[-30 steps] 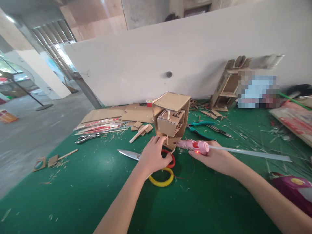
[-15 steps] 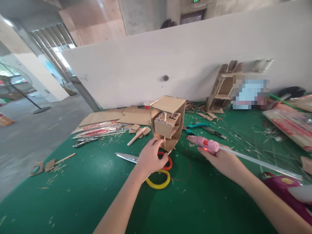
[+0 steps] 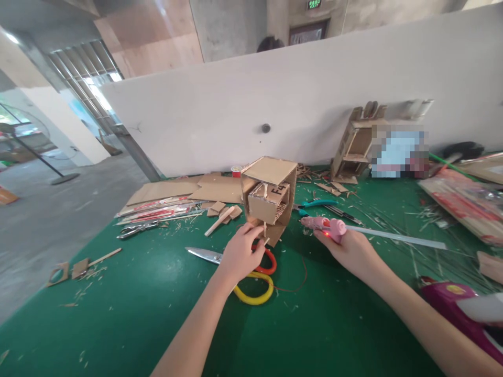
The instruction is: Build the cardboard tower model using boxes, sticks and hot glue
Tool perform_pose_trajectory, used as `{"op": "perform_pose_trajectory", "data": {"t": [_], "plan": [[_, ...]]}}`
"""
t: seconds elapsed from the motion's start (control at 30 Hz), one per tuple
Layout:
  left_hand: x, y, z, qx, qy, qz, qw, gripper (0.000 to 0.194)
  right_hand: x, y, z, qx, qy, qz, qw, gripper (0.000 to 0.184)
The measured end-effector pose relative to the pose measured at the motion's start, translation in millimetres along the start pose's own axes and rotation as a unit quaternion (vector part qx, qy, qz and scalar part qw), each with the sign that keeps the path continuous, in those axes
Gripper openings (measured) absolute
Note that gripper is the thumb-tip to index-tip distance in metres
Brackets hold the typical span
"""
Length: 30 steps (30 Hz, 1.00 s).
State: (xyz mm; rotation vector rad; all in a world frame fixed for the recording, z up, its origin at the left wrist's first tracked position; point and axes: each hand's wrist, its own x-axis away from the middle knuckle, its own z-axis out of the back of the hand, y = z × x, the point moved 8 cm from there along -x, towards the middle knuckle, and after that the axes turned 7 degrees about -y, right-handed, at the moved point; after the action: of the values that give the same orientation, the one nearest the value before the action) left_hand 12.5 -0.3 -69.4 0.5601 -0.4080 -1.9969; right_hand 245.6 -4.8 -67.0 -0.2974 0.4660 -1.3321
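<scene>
A small cardboard model (image 3: 270, 199) with a flat roof and an inner box stands on the green table (image 3: 129, 309). My left hand (image 3: 240, 251) pinches its lower front edge near a thin stick. It lies over scissors (image 3: 251, 272) with red and yellow handles. My right hand (image 3: 349, 250) grips a pink glue gun (image 3: 325, 225), its red light on and its nozzle pointing left toward the model, a short way off. A clear glue stick (image 3: 396, 236) trails out behind the gun to the right.
Flat cardboard sheets (image 3: 184, 189), offcuts, a wooden stick (image 3: 219, 221) and pliers (image 3: 135, 229) lie left of the model. Teal-handled pliers (image 3: 318, 203) lie behind the gun. A second cardboard frame (image 3: 353, 144) leans on the white wall. A magenta object (image 3: 459, 303) sits at the right edge.
My right hand drew the glue gun back from the model's base, to the right. My left hand stayed on the model. The camera tilted slightly.
</scene>
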Motion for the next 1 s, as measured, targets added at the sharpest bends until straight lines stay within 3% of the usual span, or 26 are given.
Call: {"op": "perform_pose_trajectory", "data": {"t": [0.17,0.3,0.4,0.53,0.63,0.73,1.0], "plan": [[1,3,0.0,-0.011,0.005,0.000,1.000,0.036,20,8,11,0.178,-0.039,-0.073,0.981,0.042],[2,3,-1.1,-0.015,0.001,0.007,1.000,0.038,52,-20,30,0.298,-0.003,-0.085,0.951,0.033],[2,0,-2.0,-0.016,0.000,0.013,1.000,0.036,59,-51,24,0.259,-0.027,-0.073,0.963,0.029],[1,-3,-2.9,-0.018,-0.003,0.011,1.000,0.038,31,-85,-13,0.144,-0.107,0.023,0.984,0.029],[0,-1,-2.7,-0.028,-0.003,-0.004,1.000,0.038,2,-81,-39,0.126,-0.121,0.004,0.985,0.023],[0,0,-3.1,-0.031,-0.001,-0.005,1.000,0.036,-14,-77,-51,0.113,-0.079,-0.004,0.990,0.020],[-1,-1,-4.9,-0.050,0.010,-0.005,0.999,0.036,-13,-73,-56,0.081,-0.020,-0.014,0.996,0.017]]}}
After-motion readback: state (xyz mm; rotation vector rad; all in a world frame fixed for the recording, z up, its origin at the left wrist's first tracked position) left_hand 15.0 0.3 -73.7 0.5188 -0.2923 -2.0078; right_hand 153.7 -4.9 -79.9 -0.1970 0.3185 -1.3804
